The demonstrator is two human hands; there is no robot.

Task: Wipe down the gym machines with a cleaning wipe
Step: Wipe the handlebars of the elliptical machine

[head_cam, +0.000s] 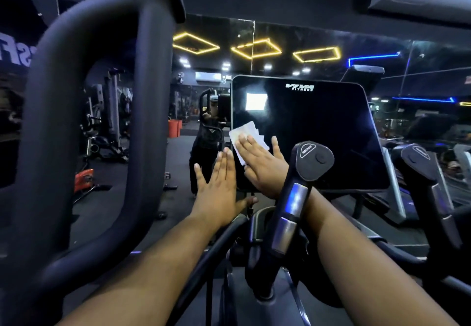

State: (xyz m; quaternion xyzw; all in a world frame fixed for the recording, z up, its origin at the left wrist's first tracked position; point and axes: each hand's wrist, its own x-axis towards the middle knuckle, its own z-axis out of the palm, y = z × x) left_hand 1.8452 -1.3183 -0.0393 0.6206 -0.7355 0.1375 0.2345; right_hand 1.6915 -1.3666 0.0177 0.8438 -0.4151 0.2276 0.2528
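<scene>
Right hand (pixel 260 166): laid flat, fingers straight and slightly spread, palm pressing the white cleaning wipe (pixel 243 138) against the lower-left part of the dark console screen (pixel 313 134). Pressed, not pinched.

Cleaning wipe: located at the screen's left edge, below its midline, partly covered by the right hand. Crumpled at its right side, roughly rectangular; long axis ran from lower right to upper left, following the fingers, with the free end pointing up-left past the fingertips.

Left hand (pixel 216 188): open, fingers straight and held close together, pointing upward; thumb spread out to the right beneath the screen's lower-left corner. Held nothing. Positioned just beside the screen's left edge; contact with that edge could not be confirmed.

Console screen: unlit, tilted back, white brand lettering near the top edge, reflection of a bright rectangle in the upper left.

Short handle (pixel 298 193) with metal contact plates: stood in front of the right wrist, hiding part of it. Large looped handlebar (pixel 84 126): filled the left of the view. Second short handle (pixel 430 185): at far right. Yellow diamond-shaped lights (pixel 256 49): visible in the mirror behind.
</scene>
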